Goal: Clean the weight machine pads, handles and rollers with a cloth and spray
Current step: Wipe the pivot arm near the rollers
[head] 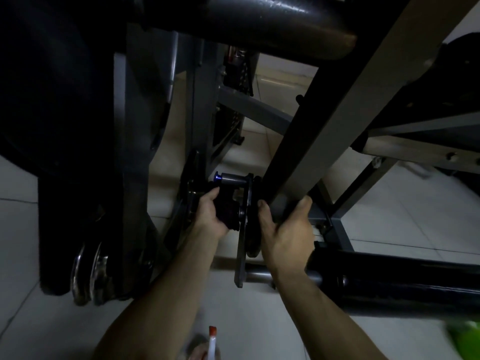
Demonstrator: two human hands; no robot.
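Note:
My left hand grips a dark cloth and presses it against the pivot hardware of the weight machine, just below a blue-tipped pin. My right hand wraps round the lower end of a grey square steel beam that slants up to the right. A flat black bracket plate stands between the two hands. A black roller pad lies low at the right. The spray bottle, white with a red nozzle, stands on the floor between my forearms.
A large black pad fills the left side, with chrome weight plates at its foot. Another black roller pad crosses the top. Grey frame tubes run over pale floor tiles. A green object shows at the bottom right.

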